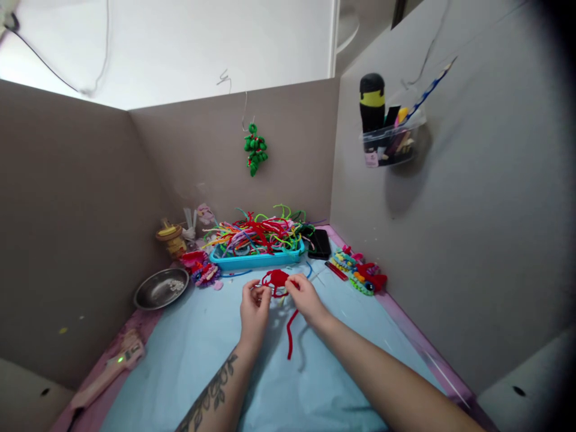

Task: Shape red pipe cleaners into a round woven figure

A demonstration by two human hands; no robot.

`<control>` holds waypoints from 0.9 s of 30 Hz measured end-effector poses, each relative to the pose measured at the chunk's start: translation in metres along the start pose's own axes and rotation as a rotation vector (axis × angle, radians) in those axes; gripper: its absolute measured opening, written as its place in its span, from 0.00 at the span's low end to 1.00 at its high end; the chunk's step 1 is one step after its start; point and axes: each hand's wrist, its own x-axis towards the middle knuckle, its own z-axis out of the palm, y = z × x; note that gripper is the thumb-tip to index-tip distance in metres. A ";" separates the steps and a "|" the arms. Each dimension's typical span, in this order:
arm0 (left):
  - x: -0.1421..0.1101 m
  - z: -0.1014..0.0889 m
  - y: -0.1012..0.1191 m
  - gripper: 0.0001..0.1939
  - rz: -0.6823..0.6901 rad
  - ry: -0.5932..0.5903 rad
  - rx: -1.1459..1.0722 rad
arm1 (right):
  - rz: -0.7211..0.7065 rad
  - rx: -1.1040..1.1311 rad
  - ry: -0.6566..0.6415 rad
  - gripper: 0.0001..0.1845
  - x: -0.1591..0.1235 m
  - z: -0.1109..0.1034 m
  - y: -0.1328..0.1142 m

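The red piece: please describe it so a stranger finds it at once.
On the blue sheet, look just in front of the blue tray. The red piece is between the left hand and right hand. Unlike the red strands in the tray, it is a compact cluster.

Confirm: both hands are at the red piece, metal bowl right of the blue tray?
The side is wrong: the head view shows the bowl left of the tray. The left hand and right hand are at the red piece.
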 end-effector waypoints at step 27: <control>0.007 -0.003 -0.013 0.36 -0.169 -0.184 -0.102 | 0.175 0.219 -0.031 0.11 0.003 -0.003 0.003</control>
